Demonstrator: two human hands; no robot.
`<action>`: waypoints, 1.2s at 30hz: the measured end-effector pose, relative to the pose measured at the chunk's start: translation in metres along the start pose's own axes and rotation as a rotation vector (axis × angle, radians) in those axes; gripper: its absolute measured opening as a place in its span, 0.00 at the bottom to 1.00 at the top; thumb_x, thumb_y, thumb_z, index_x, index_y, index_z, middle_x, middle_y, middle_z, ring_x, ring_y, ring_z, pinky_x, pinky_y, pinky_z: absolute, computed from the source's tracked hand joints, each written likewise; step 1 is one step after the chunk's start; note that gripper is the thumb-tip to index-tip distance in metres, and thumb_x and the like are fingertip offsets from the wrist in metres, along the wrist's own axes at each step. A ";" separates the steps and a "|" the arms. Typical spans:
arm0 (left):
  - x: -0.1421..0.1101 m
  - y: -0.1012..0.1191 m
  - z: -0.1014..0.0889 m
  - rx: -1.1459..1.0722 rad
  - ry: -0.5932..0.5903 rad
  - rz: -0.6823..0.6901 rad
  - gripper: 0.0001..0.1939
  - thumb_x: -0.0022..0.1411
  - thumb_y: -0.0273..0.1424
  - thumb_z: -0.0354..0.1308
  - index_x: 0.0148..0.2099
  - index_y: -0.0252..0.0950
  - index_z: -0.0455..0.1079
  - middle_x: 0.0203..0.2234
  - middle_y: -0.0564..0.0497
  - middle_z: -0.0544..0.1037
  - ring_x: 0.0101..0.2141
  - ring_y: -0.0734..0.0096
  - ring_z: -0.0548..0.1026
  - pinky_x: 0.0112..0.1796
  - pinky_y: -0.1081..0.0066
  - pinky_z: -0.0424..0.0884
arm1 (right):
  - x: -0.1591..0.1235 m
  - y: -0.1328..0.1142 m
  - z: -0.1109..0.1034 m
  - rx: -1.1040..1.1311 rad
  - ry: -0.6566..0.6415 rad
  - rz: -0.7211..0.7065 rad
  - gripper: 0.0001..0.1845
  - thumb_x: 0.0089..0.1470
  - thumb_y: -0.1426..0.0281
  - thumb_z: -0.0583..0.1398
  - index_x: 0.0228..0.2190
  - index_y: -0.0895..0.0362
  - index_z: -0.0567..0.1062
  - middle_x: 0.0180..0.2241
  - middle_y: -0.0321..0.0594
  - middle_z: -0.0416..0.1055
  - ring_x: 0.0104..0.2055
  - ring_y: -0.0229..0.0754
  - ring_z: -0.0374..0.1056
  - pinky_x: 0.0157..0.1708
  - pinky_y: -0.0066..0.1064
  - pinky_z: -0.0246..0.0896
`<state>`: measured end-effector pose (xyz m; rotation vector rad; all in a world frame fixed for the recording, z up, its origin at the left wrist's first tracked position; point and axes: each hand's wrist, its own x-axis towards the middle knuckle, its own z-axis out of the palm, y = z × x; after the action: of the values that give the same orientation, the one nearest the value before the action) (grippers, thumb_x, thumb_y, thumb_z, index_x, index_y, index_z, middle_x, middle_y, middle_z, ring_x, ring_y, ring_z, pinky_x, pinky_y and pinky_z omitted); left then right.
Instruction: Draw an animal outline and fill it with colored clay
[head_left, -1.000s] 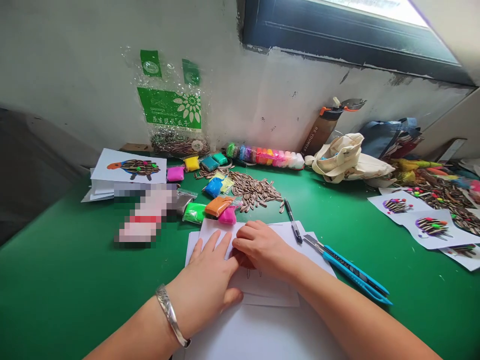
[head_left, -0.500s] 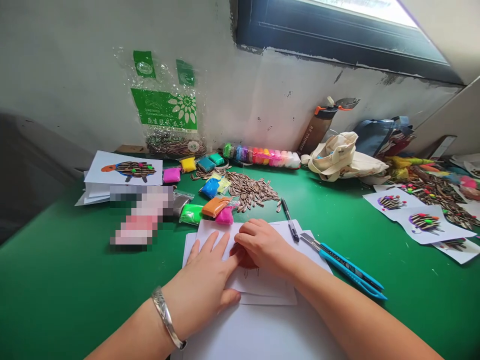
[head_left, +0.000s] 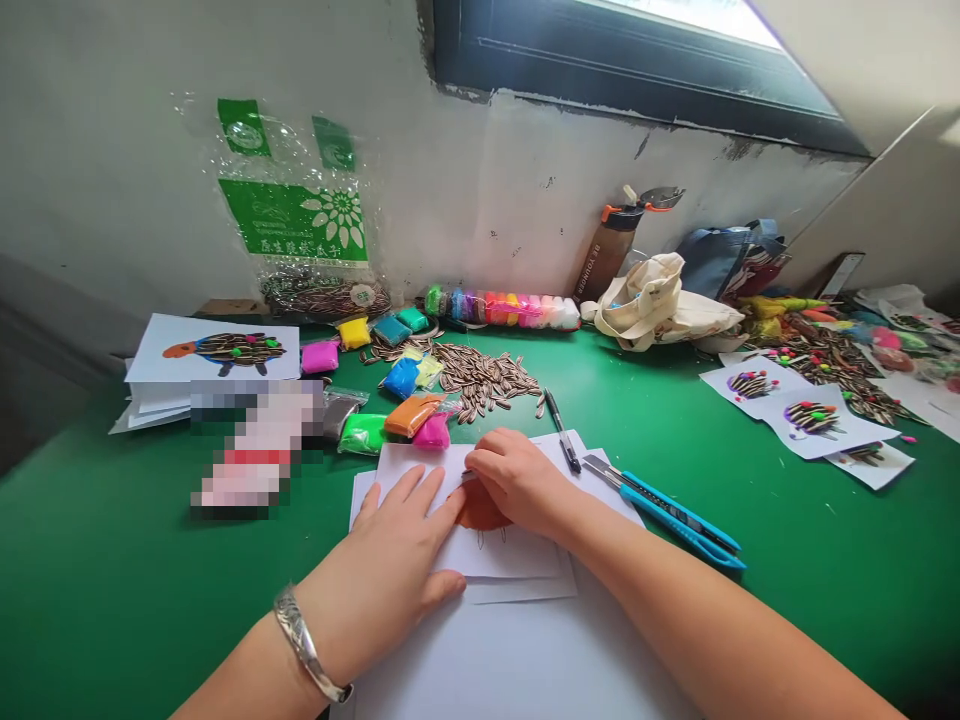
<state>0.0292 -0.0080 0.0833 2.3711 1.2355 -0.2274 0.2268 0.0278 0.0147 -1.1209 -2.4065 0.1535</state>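
My left hand lies flat on the white paper, fingers spread, its index fingertip at the left edge of a brown clay patch. Pinched fingers of my right hand press at the upper part of that patch. A small dark sliver at those fingertips looks like a sunflower seed, mostly covered by the fingers. Two short loops are drawn below the clay. Beyond the paper lies a pile of striped sunflower seeds.
A black pen and a blue utility knife lie right of my right hand. Clay packets sit behind the paper. Finished seed pictures lie on a paper stack at left and on sheets at right. A bottle stands behind.
The whole view has shifted, so things on the table sit further left. My right hand has moved slightly off the clay, showing more of it. My left hand stays flat.
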 end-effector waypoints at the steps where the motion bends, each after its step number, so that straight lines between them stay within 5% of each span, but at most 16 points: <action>1: 0.000 0.001 0.000 0.007 0.001 -0.009 0.30 0.58 0.35 0.57 0.63 0.44 0.60 0.61 0.43 0.63 0.62 0.46 0.55 0.58 0.40 0.54 | 0.000 0.000 0.000 0.000 0.001 0.000 0.12 0.59 0.78 0.51 0.30 0.59 0.74 0.30 0.41 0.69 0.32 0.40 0.57 0.33 0.30 0.51; 13: 0.003 0.003 -0.001 0.032 -0.004 -0.030 0.32 0.58 0.36 0.55 0.64 0.41 0.58 0.61 0.41 0.62 0.63 0.47 0.54 0.57 0.40 0.55 | 0.001 -0.002 -0.001 0.052 0.004 0.039 0.11 0.60 0.77 0.52 0.32 0.58 0.73 0.31 0.42 0.69 0.34 0.41 0.60 0.35 0.31 0.54; 25: 0.003 0.000 0.004 0.091 0.038 -0.017 0.31 0.61 0.39 0.52 0.66 0.41 0.57 0.64 0.39 0.57 0.64 0.46 0.52 0.56 0.39 0.55 | -0.027 0.002 -0.019 0.196 0.145 0.386 0.10 0.60 0.78 0.51 0.33 0.56 0.70 0.34 0.40 0.68 0.35 0.40 0.64 0.35 0.30 0.58; 36: 0.007 -0.001 0.002 0.076 0.050 -0.059 0.33 0.61 0.39 0.52 0.67 0.38 0.54 0.65 0.39 0.57 0.65 0.47 0.51 0.57 0.41 0.56 | -0.030 -0.005 -0.016 0.186 0.251 0.433 0.08 0.59 0.78 0.52 0.32 0.55 0.69 0.33 0.41 0.68 0.36 0.42 0.64 0.36 0.32 0.57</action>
<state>0.0326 -0.0036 0.0788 2.4207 1.3435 -0.2396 0.2471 0.0010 0.0191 -1.4600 -1.8652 0.3471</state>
